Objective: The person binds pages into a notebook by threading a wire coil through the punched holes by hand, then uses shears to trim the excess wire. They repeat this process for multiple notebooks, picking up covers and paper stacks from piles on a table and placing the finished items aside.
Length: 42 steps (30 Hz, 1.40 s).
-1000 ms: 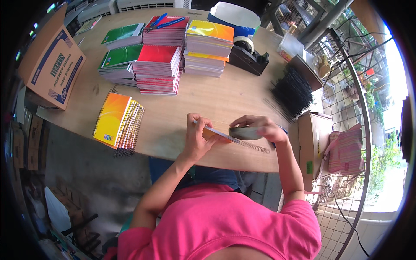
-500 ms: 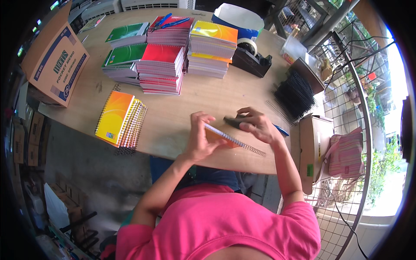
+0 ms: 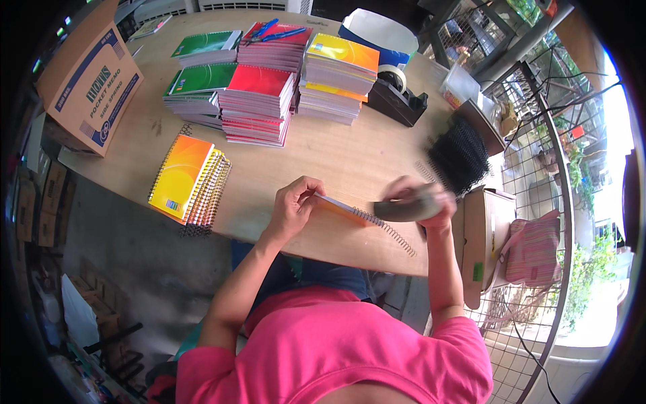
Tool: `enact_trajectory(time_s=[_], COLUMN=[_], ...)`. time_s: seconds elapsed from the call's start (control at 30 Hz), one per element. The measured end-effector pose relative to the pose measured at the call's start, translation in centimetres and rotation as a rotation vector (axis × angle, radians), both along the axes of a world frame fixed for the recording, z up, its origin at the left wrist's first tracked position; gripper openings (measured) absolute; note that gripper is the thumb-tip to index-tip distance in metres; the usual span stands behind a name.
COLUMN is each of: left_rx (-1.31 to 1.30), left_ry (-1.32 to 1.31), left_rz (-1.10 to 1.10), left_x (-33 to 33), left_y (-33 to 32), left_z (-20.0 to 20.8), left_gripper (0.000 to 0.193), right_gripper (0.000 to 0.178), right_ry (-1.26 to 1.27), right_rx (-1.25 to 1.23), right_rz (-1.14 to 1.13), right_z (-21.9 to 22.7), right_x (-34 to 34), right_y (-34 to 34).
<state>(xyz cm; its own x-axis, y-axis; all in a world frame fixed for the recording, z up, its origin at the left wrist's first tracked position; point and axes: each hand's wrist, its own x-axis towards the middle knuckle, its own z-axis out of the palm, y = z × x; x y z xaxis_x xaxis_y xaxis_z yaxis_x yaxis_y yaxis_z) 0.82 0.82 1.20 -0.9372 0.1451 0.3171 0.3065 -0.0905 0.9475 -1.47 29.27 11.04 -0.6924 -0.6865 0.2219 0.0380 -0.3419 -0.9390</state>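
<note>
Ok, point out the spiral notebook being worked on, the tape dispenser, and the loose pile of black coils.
spiral notebook (image 3: 342,207), head view, on its orange cover edge.
tape dispenser (image 3: 398,102), head view, on its black body.
black coils (image 3: 459,155), head view, middle of the pile.

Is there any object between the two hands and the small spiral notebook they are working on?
No, nothing visible is in the way. The left hand already holds one end of the spiral notebook above the table. The right hand, motion-blurred, is at its other end near the wire coil.
</note>
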Motion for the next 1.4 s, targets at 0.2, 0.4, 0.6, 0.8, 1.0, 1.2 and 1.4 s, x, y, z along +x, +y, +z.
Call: enact_trajectory(time_s=[0.2, 0.4, 0.6, 0.8, 1.0, 1.2, 1.4], left_rx=[0.011, 0.035, -0.016, 0.007, 0.008, 0.036, 0.132], left_ry=[-0.001, -0.031, 0.010, -0.018, 0.011, 0.038, -0.020], left_rz=[0.013, 0.005, -0.004, 0.002, -0.066, -0.073, -0.053], left_x=[0.0, 0.1, 0.1, 0.2, -0.3, -0.6, -0.8], left_y=[0.4, 0.3, 0.1, 0.6, 0.4, 0.2, 0.6], left_z=[0.4, 0.4, 0.1, 0.7, 0.2, 0.0, -0.3], left_gripper=[0.017, 0.016, 0.015, 0.015, 0.020, 0.024, 0.032], right_gripper=[0.064, 0.074, 0.048, 0.047, 0.046, 0.042, 0.051], right_ry=[0.188, -0.030, 0.317, 0.431, 0.356, 0.447, 0.353], right_rx=[0.148, 0.188, 0.665, 0.880, 0.654, 0.755, 0.659], right_rz=[-0.040, -0.131, -0.048, -0.100, -0.089, -0.042, -0.042], right_z=[-0.9, 0.1, -0.6, -0.8, -1.0, -0.8, -0.9], right_x=[-0.8, -0.8, -1.0, -1.4, -2.0, -2.6, -3.2], right_y=[0.7, 1.9, 0.6, -0.3, -0.7, -1.7, -2.7])
